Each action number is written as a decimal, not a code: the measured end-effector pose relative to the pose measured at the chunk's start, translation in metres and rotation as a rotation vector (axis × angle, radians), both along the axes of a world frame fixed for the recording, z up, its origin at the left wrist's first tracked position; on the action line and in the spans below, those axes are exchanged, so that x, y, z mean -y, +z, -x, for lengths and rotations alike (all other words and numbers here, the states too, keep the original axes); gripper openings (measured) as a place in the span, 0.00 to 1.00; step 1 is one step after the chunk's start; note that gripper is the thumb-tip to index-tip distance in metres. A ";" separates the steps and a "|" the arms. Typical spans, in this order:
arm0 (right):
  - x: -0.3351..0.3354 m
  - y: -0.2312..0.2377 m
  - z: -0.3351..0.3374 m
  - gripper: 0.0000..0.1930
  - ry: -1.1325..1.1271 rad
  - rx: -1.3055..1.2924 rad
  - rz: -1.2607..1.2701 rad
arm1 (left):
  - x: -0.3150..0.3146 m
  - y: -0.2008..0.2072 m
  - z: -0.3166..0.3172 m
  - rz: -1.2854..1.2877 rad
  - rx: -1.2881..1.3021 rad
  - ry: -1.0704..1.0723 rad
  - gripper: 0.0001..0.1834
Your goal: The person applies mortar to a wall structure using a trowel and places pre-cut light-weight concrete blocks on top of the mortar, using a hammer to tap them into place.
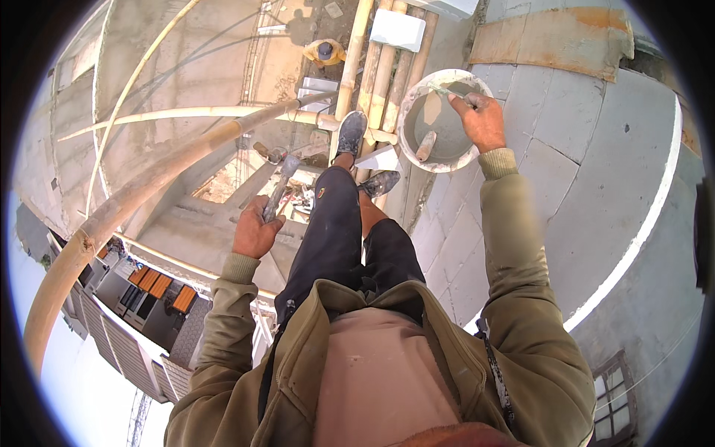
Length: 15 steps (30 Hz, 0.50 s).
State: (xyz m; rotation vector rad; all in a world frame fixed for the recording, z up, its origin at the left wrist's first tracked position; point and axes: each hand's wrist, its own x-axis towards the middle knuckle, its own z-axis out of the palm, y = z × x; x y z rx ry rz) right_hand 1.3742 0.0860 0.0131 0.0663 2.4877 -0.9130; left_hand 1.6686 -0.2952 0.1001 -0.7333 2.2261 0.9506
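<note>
My left hand (pixel 257 232) is wrapped around the handle of a grey, mortar-smeared hammer (pixel 280 186), its head pointing away from me beside my left knee. On the right, my right hand (pixel 480 119) is closed over the rim of a round bucket (pixel 408 141). Its fingers pinch a thin pale-green strip (pixel 438 89), too small to name exactly. Grey wet mortar (pixel 454 134) fills part of the bucket. A tool with a rounded, light handle (pixel 426 145) leans inside near the bucket's near-left wall; its other end is hard to make out.
My feet (pixel 352 134) rest on bamboo poles (pixel 383 82) high above the ground. A thick bamboo pole (pixel 164 167) slants across the left. Grey block wall (pixel 551 179) rises on the right. Far below stands another person (pixel 325 52). A white block (pixel 398 30) lies on the poles ahead.
</note>
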 end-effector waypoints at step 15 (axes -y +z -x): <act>0.033 -0.292 0.032 0.21 0.070 -0.169 -0.062 | -0.107 -0.140 -0.038 -0.038 0.134 -0.602 0.15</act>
